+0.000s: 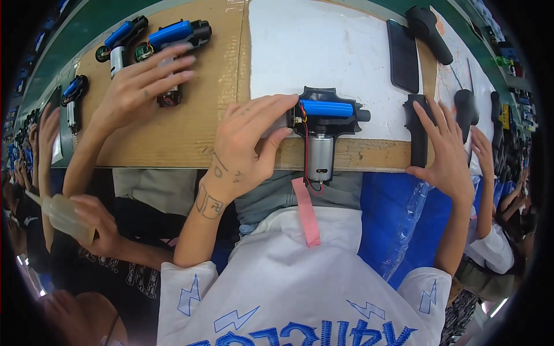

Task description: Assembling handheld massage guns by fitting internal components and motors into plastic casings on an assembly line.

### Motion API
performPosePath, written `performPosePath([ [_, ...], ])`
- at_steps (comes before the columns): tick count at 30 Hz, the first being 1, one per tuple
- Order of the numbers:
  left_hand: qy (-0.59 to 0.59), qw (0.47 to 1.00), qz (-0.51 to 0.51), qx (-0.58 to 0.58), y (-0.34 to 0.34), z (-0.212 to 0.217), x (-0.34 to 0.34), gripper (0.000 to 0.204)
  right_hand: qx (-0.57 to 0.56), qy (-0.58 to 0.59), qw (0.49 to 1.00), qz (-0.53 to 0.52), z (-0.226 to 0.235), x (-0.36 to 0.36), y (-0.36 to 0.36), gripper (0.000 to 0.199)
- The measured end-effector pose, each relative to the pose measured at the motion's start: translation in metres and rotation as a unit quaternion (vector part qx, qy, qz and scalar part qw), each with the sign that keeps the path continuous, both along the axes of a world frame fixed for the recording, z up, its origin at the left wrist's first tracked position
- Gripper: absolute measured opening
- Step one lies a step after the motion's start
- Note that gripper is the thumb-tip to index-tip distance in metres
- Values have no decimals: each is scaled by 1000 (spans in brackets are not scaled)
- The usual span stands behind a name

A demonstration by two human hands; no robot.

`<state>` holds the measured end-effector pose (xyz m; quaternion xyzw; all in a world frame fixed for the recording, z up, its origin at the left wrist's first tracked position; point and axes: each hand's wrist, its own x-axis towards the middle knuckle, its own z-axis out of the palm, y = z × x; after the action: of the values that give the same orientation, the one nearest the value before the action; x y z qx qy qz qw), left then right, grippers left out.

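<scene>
A black plastic housing half [329, 125] lies open at the table's front edge, with a blue cylindrical battery [327, 108], red wires and a silver motor [320, 157] in it. The motor end juts past the edge toward me. My left hand [249, 138] pinches the housing's left end between thumb and fingers. Off to the right, my right hand [445, 147] reaches over a black handle-shaped shell [417, 132], fingers spread, thumb near the shell's lower end. Whether the fingers touch the shell is hard to tell.
A white sheet [323, 46] and cardboard [196, 127] cover the table. A phone [403, 55] and a black handle-shaped part [430, 34] lie at far right. At left, a co-worker's hand [135, 92] hovers by similar assemblies [173, 34]; the other holds a translucent bottle [66, 218].
</scene>
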<state>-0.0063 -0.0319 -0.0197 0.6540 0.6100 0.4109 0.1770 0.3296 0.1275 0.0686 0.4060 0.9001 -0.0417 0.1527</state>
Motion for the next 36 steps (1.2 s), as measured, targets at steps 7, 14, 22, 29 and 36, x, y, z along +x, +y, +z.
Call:
performPosePath([
  [7,-40,998,12,-36,3,1,-1,42,-77,17,997,25,1,-11,4,138],
  [14,-43,999,17,-3,0,-5,0,42,-56,41,997,27,4,-2,4,116],
  [22,-47,999,21,-6,-2,-5,2,42,-97,135,986,-17,-2,27,-2,119],
  [29,-38,999,31,-8,-1,-3,5,43,-73,57,995,-24,5,14,-9,131],
  [36,-37,999,25,-26,3,-4,1,41,-70,235,955,164,19,-94,-37,120],
])
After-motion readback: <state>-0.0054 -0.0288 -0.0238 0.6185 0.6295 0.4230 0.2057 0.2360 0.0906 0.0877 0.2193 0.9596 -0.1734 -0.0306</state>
